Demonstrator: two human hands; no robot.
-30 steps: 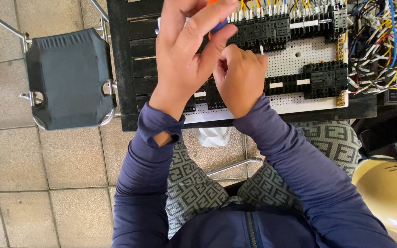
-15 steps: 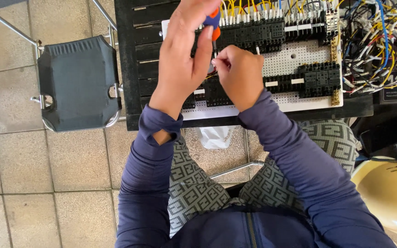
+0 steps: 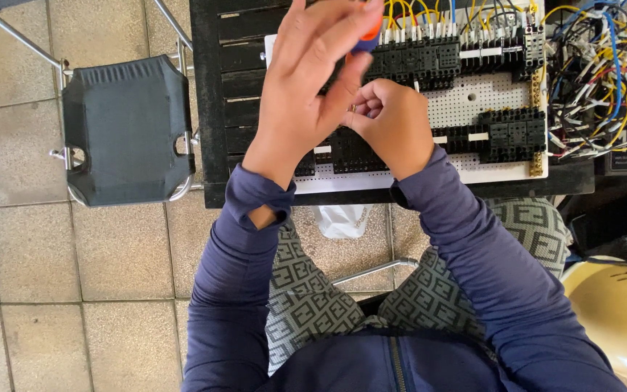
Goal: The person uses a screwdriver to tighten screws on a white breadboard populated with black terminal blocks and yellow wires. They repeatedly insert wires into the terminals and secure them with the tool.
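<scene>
My left hand (image 3: 310, 94) is raised over the board, its fingers holding the orange and blue handle of a screwdriver (image 3: 371, 33). My right hand (image 3: 395, 129) is curled into a loose fist just below and to the right, with its fingertips pinched together against my left palm. What they pinch is hidden. Both hands hover over a white perforated board (image 3: 473, 94) carrying rows of black terminal blocks (image 3: 513, 134) with yellow and white wires (image 3: 429, 14) plugged in along the top.
The board lies on a black slatted table (image 3: 219, 87). A tangle of coloured wires (image 3: 604, 80) spreads at the right. A black metal-framed chair (image 3: 128, 131) stands on the left of the tiled floor, a yellow helmet (image 3: 611, 319) lies lower right, and a white bag (image 3: 342, 220) under the table.
My left hand has taken up the screwdriver and lifted slightly to the right. My right hand stays curled at the same spot on the board.
</scene>
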